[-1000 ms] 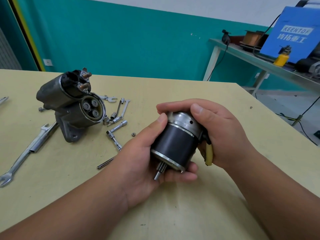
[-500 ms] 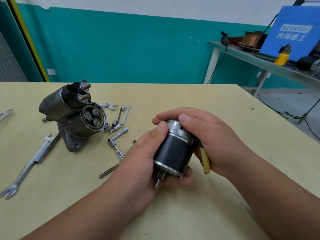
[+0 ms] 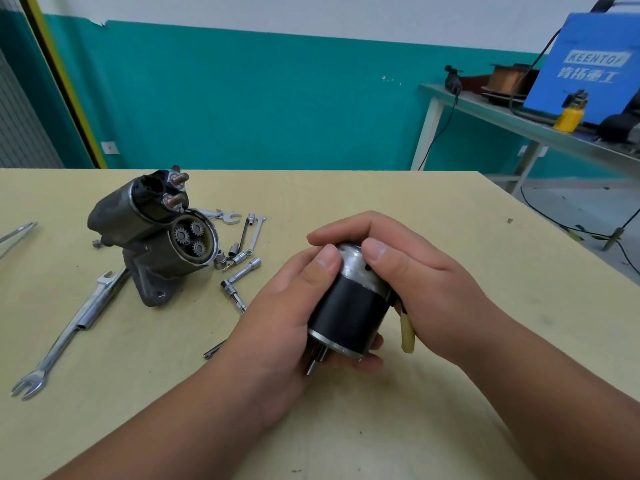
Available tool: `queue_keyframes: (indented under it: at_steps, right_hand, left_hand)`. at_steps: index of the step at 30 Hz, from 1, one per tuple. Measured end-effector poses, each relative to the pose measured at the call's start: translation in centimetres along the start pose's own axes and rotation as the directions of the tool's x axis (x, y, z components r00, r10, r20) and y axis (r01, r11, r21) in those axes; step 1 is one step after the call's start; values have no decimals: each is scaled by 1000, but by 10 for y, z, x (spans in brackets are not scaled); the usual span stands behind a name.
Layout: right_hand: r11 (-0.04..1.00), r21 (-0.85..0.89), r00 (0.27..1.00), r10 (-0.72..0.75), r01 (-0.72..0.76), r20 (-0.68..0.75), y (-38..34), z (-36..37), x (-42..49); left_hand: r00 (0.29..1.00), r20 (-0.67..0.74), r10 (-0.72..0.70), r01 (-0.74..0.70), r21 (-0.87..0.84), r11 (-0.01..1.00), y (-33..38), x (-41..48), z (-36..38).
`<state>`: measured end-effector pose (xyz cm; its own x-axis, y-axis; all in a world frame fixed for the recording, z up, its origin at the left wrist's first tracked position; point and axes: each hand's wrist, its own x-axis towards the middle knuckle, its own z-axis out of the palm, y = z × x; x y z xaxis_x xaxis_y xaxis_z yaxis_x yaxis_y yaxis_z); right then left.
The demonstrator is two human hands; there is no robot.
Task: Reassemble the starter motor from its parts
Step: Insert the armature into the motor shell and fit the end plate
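A black cylindrical motor body (image 3: 349, 313) with a silver end cap sits tilted between both hands above the table, its shaft pointing down toward me. My left hand (image 3: 287, 313) cradles it from the left and below, thumb on the cap. My right hand (image 3: 408, 271) curls over the cap from the right, and a yellow-sleeved lead (image 3: 408, 336) hangs beside it. The starter housing (image 3: 152, 237), with solenoid studs and three planetary gears showing in its open end, lies at the left of the table.
Spanners (image 3: 69, 327) and several socket bits and bolts (image 3: 242, 268) lie around the housing on the yellow table (image 3: 346, 195). A blue welder (image 3: 588, 57) and a yellow can (image 3: 568, 117) stand on a bench at the back right.
Both hands keep hold of the motor body, which now stands more upright. My right fingers have shifted on the end cap. The camera has tilted up.
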<state>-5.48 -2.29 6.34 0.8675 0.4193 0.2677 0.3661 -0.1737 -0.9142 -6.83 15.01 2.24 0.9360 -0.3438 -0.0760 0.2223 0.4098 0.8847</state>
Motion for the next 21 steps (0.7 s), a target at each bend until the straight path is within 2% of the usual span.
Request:
queue_keyframes:
  at_steps: [6,9,13,15,18,21]
  right_hand:
    - [997,-45,998,-56,56,0,4,-3,0]
    - [970,-210,993,-121,118,2,1,-9,0]
    - [835,-508,974,-134,211,184,6,-5,4]
    - [826,-533,981,-112,180,158,12,0,8]
    - [851,-511,993,-117,119,36,14,-1,10]
    - [794,-564,966,-257,227,28,11,-5,7]
  left_hand:
    - [985,171,4,-12,48,999,5,-2,-5]
    - [992,103,69,-68,-16,998,3,1,0]
    - [991,-76,106,-120,-219,968,7,7,0]
    - [992,-98,78,-100,-245,964,9,8,-2]
    - [997,-66,30,-45,-251,967,9,7,-1]
    - [999,-24,45,-49,-197,979,7,5,-1]
